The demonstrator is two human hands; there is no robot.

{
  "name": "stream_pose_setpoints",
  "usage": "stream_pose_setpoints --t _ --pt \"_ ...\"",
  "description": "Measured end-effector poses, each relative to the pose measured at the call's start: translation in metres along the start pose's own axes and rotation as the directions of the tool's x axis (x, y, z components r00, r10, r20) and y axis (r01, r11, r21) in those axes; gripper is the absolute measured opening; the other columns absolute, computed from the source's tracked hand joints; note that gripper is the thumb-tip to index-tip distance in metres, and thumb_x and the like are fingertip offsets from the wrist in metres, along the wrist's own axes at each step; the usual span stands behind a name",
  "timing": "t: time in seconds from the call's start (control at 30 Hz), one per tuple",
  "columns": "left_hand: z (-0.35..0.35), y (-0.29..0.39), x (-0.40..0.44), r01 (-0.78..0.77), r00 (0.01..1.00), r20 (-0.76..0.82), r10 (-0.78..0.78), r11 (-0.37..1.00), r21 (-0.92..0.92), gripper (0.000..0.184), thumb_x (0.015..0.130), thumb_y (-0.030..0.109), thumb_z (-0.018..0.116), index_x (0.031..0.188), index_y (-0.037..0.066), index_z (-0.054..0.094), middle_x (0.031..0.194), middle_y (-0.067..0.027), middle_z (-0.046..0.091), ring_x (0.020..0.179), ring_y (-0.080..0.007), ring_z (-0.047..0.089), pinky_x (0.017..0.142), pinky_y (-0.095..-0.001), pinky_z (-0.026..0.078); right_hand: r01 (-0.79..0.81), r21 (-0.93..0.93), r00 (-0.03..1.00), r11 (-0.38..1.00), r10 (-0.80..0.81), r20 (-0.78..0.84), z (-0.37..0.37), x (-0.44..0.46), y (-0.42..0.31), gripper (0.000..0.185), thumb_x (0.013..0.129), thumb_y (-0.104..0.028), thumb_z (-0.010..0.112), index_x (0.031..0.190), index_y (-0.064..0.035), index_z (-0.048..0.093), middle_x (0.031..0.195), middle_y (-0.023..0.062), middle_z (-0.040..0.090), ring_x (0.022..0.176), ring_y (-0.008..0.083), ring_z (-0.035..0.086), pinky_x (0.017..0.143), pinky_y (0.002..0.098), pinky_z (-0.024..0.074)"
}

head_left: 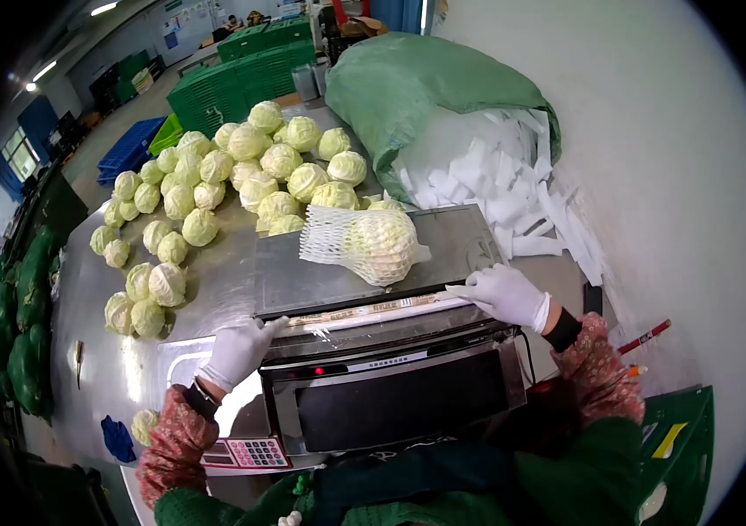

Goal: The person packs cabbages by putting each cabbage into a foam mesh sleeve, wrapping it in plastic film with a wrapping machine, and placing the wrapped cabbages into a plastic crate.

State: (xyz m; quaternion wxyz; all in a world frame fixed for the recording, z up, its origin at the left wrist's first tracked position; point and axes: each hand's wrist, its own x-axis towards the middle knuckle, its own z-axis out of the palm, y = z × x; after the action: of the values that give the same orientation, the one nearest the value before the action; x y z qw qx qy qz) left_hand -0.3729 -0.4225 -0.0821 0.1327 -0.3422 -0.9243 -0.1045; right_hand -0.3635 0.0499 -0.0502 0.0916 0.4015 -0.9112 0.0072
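Note:
My left hand (240, 352), in a white glove, is closed at the left end of a long white strip with printing (373, 311). At the strip's other end, my gloved right hand (511, 296) has its fingers pinched together. The strip stretches between them, along the front edge of a flat metal plate (303, 285). On that plate lies a cabbage in a white foam net (382, 245), with loose netting spreading to its left; neither hand touches it. Nearer me stands a machine with a dark screen (399, 399) and a small red light.
Many bare cabbages (246, 142) cover the metal table (224, 294) at left and behind. A green sack (434, 74) spills white foam nets (496, 180) at back right. A keypad (259, 452), blue cloth (117, 438) and small knife (78, 364) lie nearby. Green crates (246, 70) stand behind.

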Motion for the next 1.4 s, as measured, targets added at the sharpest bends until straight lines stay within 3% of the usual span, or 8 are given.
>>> stream_pose_setpoints --t 0.23,0.37,0.5,0.63,0.77,0.9,1.3,1.4 --pt "0.014 -0.01 0.017 -0.427 0.88 0.344 0.327 0.862 0.273 0.046 0.087 0.016 0.057 0.131 0.029 0.055 0.07 -0.0035 0.059 0.05 -0.0215 0.059 0.043 -0.0346 0.046 0.04 -0.085 0.999 0.996 -0.038 0.028 0.024 -0.003 0.0 0.044 0.086 -0.018 0.057 0.13 -0.0212 0.057 0.068 0.003 0.057 0.057 0.0234 0.057 0.056 0.0372 0.0445" --pt "0.015 -0.016 0.018 0.276 0.948 0.138 -0.286 0.526 -0.805 0.015 0.092 0.002 0.052 0.099 0.008 0.063 0.065 -0.0043 0.063 0.054 -0.012 0.059 0.047 -0.0236 0.04 -0.24 0.567 0.84 0.788 0.461 -0.286 0.015 -0.016 -0.027 0.018 0.091 -0.016 0.061 0.101 -0.0042 0.07 0.079 0.0133 0.067 0.067 0.0254 0.066 0.061 0.0295 0.0507" --pt "-0.061 0.01 0.056 0.033 0.908 -0.109 -0.405 0.329 -0.944 0.015 0.1 0.008 0.043 0.098 0.003 0.056 0.063 -0.001 0.057 0.056 -0.0035 0.054 0.047 -0.0188 0.037 -0.157 0.946 0.745 0.283 0.663 -0.075 -0.058 -0.018 -0.034 0.015 0.093 -0.002 0.056 0.103 0.0052 0.065 0.079 0.0071 0.069 0.068 0.0151 0.067 0.065 0.0269 0.0512" --pt "-0.055 -0.005 0.153 -0.22 0.652 -0.272 -0.708 0.166 -0.961 0.016 0.099 0.008 0.041 0.098 0.002 0.057 0.092 -0.0122 0.064 0.077 -0.0177 0.061 0.069 -0.0275 0.047 -0.246 0.302 0.75 0.921 0.379 -0.542 -0.052 0.043 0.037 0.034 0.089 -0.002 0.057 0.124 -0.0003 0.056 0.112 0.0127 0.064 0.104 0.0239 0.061 0.094 0.0367 0.0445" --pt "0.075 -0.045 0.166 0.128 0.992 0.082 -0.098 0.791 -0.598 0.045 0.088 -0.002 0.052 0.132 0.004 0.045 0.124 -0.0191 0.054 0.12 -0.0297 0.054 0.096 -0.0393 0.047 -0.22 0.011 0.969 0.976 0.219 -0.114 0.007 0.069 0.07 0.075 0.079 -0.017 0.068 0.143 -0.0011 0.032 0.14 0.0201 0.044 0.126 0.0317 0.046 0.109 0.0412 0.0315" --pt "0.084 0.008 0.159 -0.271 0.921 -0.363 0.139 0.899 -0.343 0.081 0.081 -0.002 0.062 0.148 0.001 0.017 0.15 -0.0267 0.019 0.128 -0.0419 0.043 0.098 -0.0363 0.045 -0.228 0.211 0.972 0.95 0.235 -0.008 0.043 0.097 0.049 0.101 0.073 -0.032 0.077 0.147 0.0028 0.018 0.146 0.0238 0.035 0.136 0.0338 0.035 0.113 0.0415 0.0271" --pt "-0.012 0.105 0.026 -0.082 0.964 0.167 0.206 0.83 -0.552 0.103 0.07 0.065 0.073 0.139 -0.003 0.035 0.092 -0.0183 0.067 0.072 -0.0324 0.069 0.061 -0.035 0.056 -0.375 0.899 0.927 0.225 0.075 0.368 -0.001 0.015 -0.09 0.083 0.077 -0.045 0.078 0.137 0.0011 0.042 0.125 0.0155 0.058 0.118 0.0185 0.053 0.1 0.0327 0.0416" --pt "0.024 0.14 -0.027 0.486 0.853 0.51 0.112 0.188 -0.853 0.092 0.072 0.048 0.081 0.137 -0.002 0.042 0.125 -0.0167 0.057 0.1 -0.0223 0.065 0.081 -0.0328 0.055 -0.601 0.573 0.751 -0.557 -0.148 0.644 0.025 -0.02 -0.135 0.061 0.091 -0.042 0.063 0.129 0.0036 0.049 0.107 0.014 0.066 0.086 0.0156 0.067 0.077 0.0271 0.0538"
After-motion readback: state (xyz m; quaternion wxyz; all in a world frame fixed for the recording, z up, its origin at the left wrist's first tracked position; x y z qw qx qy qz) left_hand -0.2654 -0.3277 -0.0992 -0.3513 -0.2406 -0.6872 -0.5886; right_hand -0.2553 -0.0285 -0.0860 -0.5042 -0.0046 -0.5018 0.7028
